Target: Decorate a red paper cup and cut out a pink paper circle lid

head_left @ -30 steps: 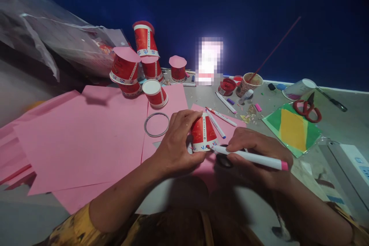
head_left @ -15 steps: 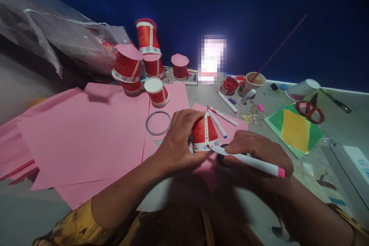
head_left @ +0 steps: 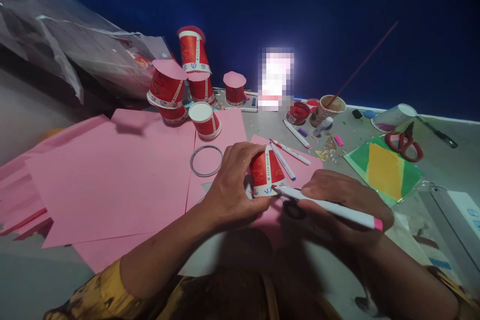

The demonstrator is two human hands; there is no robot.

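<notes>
Tabletop [head_left: 262, 124] grey | pink sheets [head_left: 112, 175] left | backdrop [head_left: 318, 20] dark blue | hands [head_left: 233, 179]: cup [head_left: 259, 169], marker [head_left: 345, 211]

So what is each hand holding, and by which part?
The left hand holds a red cup around its side; the right hand, a marker by its barrel, toward the tip.

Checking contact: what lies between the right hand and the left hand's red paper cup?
In the head view, a white, pink-ended marker, tip at the cup; beneath, a black loop.
</notes>
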